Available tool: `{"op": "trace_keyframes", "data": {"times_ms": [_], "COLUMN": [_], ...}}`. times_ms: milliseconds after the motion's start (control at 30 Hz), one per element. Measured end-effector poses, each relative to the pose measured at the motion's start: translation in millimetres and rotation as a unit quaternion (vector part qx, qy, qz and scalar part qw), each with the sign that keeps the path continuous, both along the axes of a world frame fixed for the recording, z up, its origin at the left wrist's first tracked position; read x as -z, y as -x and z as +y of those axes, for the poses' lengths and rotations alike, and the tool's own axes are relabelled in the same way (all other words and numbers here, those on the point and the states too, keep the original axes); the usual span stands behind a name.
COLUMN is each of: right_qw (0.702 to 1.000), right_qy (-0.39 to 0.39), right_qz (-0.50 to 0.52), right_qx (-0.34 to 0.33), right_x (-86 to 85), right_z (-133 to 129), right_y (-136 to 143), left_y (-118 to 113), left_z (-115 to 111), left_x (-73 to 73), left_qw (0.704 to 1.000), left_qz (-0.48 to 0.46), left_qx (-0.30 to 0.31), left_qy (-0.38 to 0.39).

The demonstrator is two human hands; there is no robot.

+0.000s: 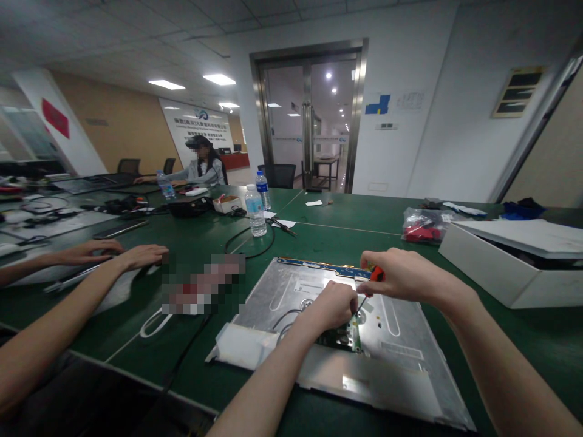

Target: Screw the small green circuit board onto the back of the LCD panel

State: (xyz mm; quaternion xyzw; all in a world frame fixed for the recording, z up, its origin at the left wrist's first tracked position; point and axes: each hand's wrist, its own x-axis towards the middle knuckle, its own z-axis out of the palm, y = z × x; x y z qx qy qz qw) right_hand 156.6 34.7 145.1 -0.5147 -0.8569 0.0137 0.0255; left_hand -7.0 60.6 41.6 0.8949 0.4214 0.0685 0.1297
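A flat silver metal panel [401,352], which looks like the back of a display, lies on the table before me. My right hand [405,276] grips the red and black handle of a screwdriver [377,275], its thin shaft slanting down to the panel's middle. There my left hand [332,306] rests over a green circuit board [353,340], its fingers bent together beside the screwdriver's tip. Whatever those fingers pinch is hidden. Along the panel's far edge runs a narrow blue circuit strip [319,266]. A thin dark cable leads under my left hand.
A white box [496,267] stands on the green table to the right, near a plastic bag with red contents [423,227]. Water bottles [255,212] stand beyond the panel. At left are another person's hands [141,258]; farther back sits a person wearing a headset.
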Motion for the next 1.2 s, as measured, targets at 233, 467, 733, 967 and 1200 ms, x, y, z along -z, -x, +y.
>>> {"op": "trace_keyframes", "data": {"times_ms": [233, 467, 733, 967, 1200], "right_qw": [1.0, 0.999, 0.999, 1.0, 0.998], "right_qy": [-0.028, -0.029, -0.039, -0.011, -0.055], "right_qz": [-0.012, -0.031, -0.021, -0.018, -0.028], "right_qx": [0.003, 0.008, -0.025, -0.004, -0.014], "right_x": [-0.4, -1.6, -3.2, -3.0, -0.9], "right_z": [-2, -4, -7, -6, -6], "right_y": [7, 10, 9, 12, 11], "left_y": [0, 1, 0, 0, 0], "left_z": [0, -1, 0, 1, 0], "left_x": [-0.2, -0.5, 0.0, 2.6, 2.0], "left_qw": [1.0, 1.0, 1.0, 1.0, 1.0], "left_qz": [0.001, 0.006, 0.006, 0.008, 0.001], "left_qx": [-0.001, 0.0, -0.006, -0.002, -0.005], "left_qy": [0.001, -0.004, 0.005, -0.012, -0.003]}}
